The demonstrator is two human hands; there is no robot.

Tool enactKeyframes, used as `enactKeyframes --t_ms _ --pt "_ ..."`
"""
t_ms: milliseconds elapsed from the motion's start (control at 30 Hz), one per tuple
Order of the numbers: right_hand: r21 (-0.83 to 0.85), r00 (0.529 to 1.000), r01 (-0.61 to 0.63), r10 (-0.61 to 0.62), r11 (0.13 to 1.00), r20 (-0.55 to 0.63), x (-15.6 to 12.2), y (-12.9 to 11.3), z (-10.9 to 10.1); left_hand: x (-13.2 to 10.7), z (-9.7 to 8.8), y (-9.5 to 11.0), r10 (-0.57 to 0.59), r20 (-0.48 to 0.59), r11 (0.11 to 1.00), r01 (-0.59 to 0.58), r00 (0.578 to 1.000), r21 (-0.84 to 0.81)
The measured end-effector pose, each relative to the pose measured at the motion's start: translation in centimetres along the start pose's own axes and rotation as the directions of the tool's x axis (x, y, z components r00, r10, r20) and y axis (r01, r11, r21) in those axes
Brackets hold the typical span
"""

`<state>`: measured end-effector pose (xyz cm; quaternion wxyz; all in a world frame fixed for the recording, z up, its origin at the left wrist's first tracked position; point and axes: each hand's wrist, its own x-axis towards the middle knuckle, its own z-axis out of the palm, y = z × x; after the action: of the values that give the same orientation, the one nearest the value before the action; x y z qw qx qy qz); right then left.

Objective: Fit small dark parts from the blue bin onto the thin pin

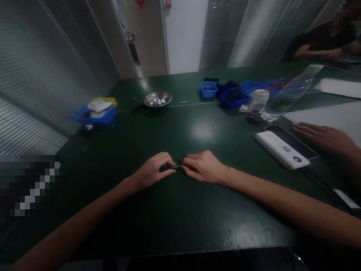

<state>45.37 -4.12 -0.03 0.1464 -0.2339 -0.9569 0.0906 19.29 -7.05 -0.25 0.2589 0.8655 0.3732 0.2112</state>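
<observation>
Your left hand (153,171) and your right hand (203,167) meet at the middle of the dark green table (180,222), knuckles up, with both forearms lying over its surface. Between them is a small green part (175,166) - it sits right at the fingertips of both hands. Each hand pinches one end of it between thumb and forefinger, and the other fingers are curled under the palm. The long axis of the part runs left to right, from one hand to the other, about parallel to the near table edge. Neither hand is clearly nearer, because the part fills the short gap between them. The picture is dark and the part is tiny, so it is perhaps a component of some kind; I cannot tell more. To your right, well apart, another person's hand (321,137) rests flat beside a black phone (295,141) and a white rectangular power bank (282,149). Farther across the table stand a round metal bowl (146,101), blue plastic bins (208,94) and a clear plastic bottle (287,94), which is tilted.
</observation>
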Motion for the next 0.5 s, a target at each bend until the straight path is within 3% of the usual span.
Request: enactKeyframes --t_ms 133,500 --pt "0.0 1.0 0.02 -0.02 1.0 0.007 -0.01 0.02 -0.01 0.07 -0.15 0.19 -0.032 0.005 0.999 0.032 0.999 0.005" --pt "0.002 0.999 0.045 -0.046 0.999 0.02 0.23 -0.2 -0.27 0.26 0.16 0.55 0.026 0.017 1.0 -0.026 1.0 0.005"
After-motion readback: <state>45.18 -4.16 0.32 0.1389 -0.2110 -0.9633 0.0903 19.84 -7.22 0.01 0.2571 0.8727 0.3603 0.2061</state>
